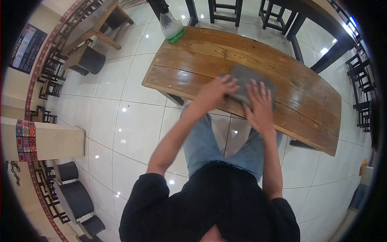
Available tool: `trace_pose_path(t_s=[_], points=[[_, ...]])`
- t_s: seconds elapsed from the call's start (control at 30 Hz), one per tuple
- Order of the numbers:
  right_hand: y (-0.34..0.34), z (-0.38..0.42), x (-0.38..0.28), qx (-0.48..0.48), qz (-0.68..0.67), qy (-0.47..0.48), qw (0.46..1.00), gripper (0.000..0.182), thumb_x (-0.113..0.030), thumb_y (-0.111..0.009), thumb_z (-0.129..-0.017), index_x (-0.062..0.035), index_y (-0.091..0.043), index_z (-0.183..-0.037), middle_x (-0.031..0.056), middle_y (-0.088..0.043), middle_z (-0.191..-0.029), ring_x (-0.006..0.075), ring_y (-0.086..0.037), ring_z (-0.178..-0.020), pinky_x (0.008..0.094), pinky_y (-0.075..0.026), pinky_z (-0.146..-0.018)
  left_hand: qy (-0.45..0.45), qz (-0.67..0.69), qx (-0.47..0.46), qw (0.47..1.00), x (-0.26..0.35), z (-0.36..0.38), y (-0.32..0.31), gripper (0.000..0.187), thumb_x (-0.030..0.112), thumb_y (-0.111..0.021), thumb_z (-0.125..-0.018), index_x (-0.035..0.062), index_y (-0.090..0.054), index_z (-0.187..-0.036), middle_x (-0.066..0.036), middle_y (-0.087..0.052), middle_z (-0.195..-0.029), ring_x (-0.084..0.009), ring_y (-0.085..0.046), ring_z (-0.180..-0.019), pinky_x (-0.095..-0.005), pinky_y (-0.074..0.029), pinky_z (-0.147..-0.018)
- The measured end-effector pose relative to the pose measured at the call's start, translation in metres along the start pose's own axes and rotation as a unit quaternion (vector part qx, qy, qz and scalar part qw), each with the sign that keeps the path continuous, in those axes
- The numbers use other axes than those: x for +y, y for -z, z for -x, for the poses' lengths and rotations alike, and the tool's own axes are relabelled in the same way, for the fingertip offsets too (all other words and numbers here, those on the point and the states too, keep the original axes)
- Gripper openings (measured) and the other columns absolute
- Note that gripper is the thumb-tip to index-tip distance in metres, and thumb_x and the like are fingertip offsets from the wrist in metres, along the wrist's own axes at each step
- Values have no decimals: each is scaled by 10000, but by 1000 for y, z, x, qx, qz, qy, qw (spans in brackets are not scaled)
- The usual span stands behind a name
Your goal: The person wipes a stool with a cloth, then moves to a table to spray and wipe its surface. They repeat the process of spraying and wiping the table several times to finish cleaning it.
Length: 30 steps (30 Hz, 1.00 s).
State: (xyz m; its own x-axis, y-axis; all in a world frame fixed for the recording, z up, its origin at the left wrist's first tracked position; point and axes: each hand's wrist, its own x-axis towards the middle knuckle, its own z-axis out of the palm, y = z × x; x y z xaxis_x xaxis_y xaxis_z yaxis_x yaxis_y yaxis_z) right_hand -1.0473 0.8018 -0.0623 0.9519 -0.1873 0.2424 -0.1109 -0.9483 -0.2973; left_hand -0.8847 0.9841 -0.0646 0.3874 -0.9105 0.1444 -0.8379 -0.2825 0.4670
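Note:
A grey cloth lies flat on a glossy wooden table, near its front edge. My left hand rests on the cloth's left part with fingers spread. My right hand presses palm-down on the cloth's right part, fingers apart. Neither hand is closed around the cloth. At the table's far left corner stands a clear plastic spray bottle with a green base.
White tiled floor surrounds the table. Another wooden table and black stools stand at the left. Dark chairs and a second long table are at the back right. More black stools sit at the lower left.

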Motion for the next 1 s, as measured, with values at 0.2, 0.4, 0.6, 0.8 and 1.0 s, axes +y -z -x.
trace_pose_path(t_s=[0.2, 0.4, 0.6, 0.8, 1.0], points=[[-96, -104, -127, 11, -8, 140, 990, 691, -477, -570, -1011, -211, -441, -1635, 103, -347, -1728, 371, -237, -1618, 574, -158, -1316, 129, -71, 73, 986, -106, 115, 81, 830, -189, -496, -759, 171, -632, -1494, -97, -523, -1618, -343, -360, -1577, -477, -266, -1318], [-157, -184, -235, -52, -29, 180, 982, 678, -586, -424, -1068, -237, -420, -1649, 75, -311, -1753, 368, -202, -1631, 575, -111, -1321, 261, -146, 153, 942, -179, 200, 102, 895, -221, -439, -723, 170, -608, -1510, -105, -508, -1614, -352, -386, -1550, -552, -316, -1281], [-154, -158, -207, -66, -100, 198, 973, 617, -498, -492, -1072, -221, -469, -1622, 63, -330, -1743, 348, -197, -1634, 520, -98, -1329, 285, -231, 177, 913, -133, 185, 61, 835, -193, -482, -753, 112, -580, -1525, -141, -482, -1634, -358, -341, -1573, -501, -352, -1274], [-83, -40, -113, 37, -59, 127, 989, 573, -219, -577, -949, -58, -589, -1498, 105, -471, -1647, 354, -353, -1566, 525, -229, -1301, 199, -176, 174, 948, -18, 125, -4, 741, -135, -531, -798, 83, -595, -1503, -172, -528, -1596, -366, -385, -1559, -473, -451, -1192], [37, 79, 6, -6, 39, -63, 997, 603, -171, -606, -927, -121, -584, -1527, 69, -440, -1680, 362, -284, -1606, 605, -153, -1307, -22, -94, 117, 988, 105, 30, -64, 613, -5, -601, -845, 54, -625, -1455, -179, -572, -1550, -387, -453, -1510, -512, -388, -1242]])
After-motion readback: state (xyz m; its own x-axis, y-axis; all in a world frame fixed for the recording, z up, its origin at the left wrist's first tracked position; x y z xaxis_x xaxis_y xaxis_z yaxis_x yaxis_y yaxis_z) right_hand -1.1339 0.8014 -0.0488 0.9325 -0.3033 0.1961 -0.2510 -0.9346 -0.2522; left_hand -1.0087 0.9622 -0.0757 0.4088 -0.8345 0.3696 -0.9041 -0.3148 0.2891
